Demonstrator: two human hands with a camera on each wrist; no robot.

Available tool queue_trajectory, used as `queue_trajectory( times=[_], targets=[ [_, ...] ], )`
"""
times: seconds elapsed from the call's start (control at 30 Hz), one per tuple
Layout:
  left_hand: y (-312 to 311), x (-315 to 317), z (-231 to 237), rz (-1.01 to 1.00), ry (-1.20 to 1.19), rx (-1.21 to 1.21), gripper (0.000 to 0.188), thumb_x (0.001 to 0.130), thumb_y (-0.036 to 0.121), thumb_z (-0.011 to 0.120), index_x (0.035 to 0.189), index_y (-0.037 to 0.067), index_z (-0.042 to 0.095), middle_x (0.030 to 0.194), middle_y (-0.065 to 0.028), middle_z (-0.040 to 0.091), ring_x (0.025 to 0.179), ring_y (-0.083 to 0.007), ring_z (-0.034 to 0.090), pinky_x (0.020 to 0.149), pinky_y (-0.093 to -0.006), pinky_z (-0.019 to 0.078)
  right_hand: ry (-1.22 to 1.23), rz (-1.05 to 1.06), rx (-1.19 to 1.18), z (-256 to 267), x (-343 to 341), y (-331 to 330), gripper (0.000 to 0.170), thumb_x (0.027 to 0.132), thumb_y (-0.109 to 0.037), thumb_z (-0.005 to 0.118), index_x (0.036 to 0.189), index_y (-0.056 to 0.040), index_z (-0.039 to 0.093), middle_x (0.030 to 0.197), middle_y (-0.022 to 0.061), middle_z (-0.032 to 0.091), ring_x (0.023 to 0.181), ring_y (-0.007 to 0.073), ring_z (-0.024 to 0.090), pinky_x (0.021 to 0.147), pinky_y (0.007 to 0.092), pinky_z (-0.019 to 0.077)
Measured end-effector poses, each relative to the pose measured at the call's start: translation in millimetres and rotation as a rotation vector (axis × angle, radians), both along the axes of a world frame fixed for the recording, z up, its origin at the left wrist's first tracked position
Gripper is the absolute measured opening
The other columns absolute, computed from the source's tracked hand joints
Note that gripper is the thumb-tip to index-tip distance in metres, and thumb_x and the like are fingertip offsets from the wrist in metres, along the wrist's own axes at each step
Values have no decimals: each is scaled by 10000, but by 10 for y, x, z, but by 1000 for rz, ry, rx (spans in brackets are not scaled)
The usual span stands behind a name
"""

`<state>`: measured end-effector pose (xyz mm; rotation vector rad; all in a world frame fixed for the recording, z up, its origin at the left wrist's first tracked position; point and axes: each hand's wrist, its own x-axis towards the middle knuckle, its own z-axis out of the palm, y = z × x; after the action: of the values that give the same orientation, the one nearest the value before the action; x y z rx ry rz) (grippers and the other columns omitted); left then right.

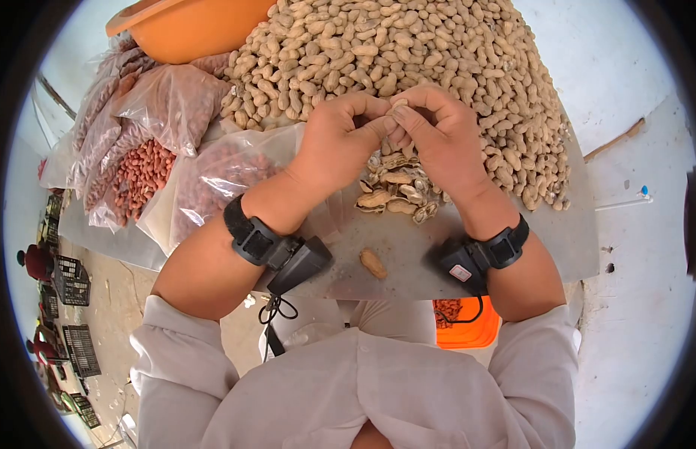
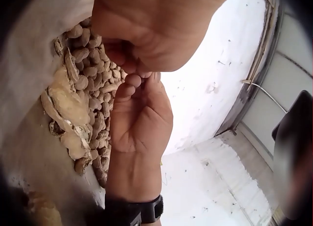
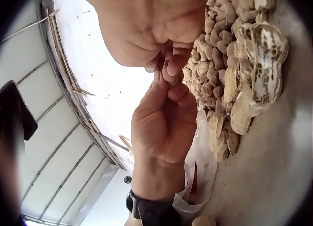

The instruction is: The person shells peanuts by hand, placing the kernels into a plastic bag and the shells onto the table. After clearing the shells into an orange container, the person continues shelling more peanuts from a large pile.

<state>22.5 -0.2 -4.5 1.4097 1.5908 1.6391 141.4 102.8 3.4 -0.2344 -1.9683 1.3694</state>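
Note:
In the head view, my left hand (image 1: pixel 334 142) and right hand (image 1: pixel 451 138) meet at the fingertips over the front of a large heap of unshelled peanuts (image 1: pixel 393 45). Between the thumbs and curled fingers they pinch a peanut (image 1: pixel 400 103), mostly covered by the fingertips. Both wrist views show the two hands tip to tip, with the peanut largely hidden. Just below the hands lies a small pile of split peanut shells (image 1: pixel 399 185), also seen as pale shells (image 3: pixel 266 64) in the right wrist view. A single unshelled peanut (image 1: pixel 373 263) lies nearer my body.
Clear plastic bags (image 1: pixel 172 105) of red peanut kernels (image 1: pixel 142 176) crowd the left side of the metal table (image 1: pixel 408 280). Behind them sits an orange basin (image 1: pixel 191 30). Beneath the table's front edge is an orange container (image 1: pixel 468 337) with red kernels. A white wall (image 1: pixel 632 247) stands on the right.

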Motion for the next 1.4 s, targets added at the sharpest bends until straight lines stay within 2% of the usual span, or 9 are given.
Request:
queue_trajectory(
  times=[0.13,0.27,0.37,0.67,0.97,1.13,1.23,1.33,1.4],
  targets=[
    [28,-11,-61,-9,-43,12,140,883,99,570,944,-23,602,805,-26,628,694,-59,546,600,-181,434,36,-23,29,-47,-17,24,85,839,-32,554,848,41,594,728,70,618,608,98,584,546,215,479],
    [88,-47,-126,-25,-184,104,133,838,80,616,877,-47,602,743,-27,613,650,-64,524,571,-202,431,27,-2,-140,-29,-18,-13,127,839,-65,580,879,49,618,709,65,617,596,93,568,530,206,463],
    [49,-34,-50,20,-177,49,134,843,84,614,875,-45,597,734,-20,597,634,-58,507,557,-197,419,71,47,-270,-49,-45,-11,159,842,-90,594,902,53,627,708,60,619,595,89,560,529,201,458],
    [83,-7,-56,-19,-525,134,93,844,70,612,870,-19,607,706,-10,565,578,-66,475,520,-195,392,148,64,-353,-71,-59,-35,166,853,-106,593,909,46,628,725,53,622,624,82,559,565,203,465],
    [85,-24,-66,-19,-582,144,88,853,77,601,892,-2,611,722,-15,580,585,-64,493,537,-196,409,158,152,-488,-83,-60,25,181,869,-108,573,977,35,602,788,70,637,670,93,595,591,207,478],
    [79,-47,-59,-96,-776,134,104,893,107,535,898,15,582,756,-22,586,614,-78,525,567,-209,452,182,135,-534,-71,-50,15,175,875,-86,553,995,32,604,796,80,645,700,108,617,616,221,494],
    [81,-79,-44,-114,-919,61,129,913,117,481,888,16,559,747,-30,576,623,-97,531,568,-224,464,146,84,-322,-48,-47,-4,176,865,-70,562,999,33,609,835,75,645,714,120,619,638,240,505],
    [99,-119,-72,-129,-1066,-7,146,917,124,455,879,10,539,727,-42,560,616,-118,528,556,-232,464,107,16,17,-23,-26,-36,167,815,-41,594,972,11,625,863,77,643,722,162,619,657,268,506],
    [99,-118,-82,-152,-1142,-34,156,917,134,452,861,9,527,713,-46,545,601,-128,519,543,-235,458,123,-72,473,15,-27,-18,172,776,-25,607,945,-8,631,875,83,633,743,196,611,669,284,502]
  ],
)
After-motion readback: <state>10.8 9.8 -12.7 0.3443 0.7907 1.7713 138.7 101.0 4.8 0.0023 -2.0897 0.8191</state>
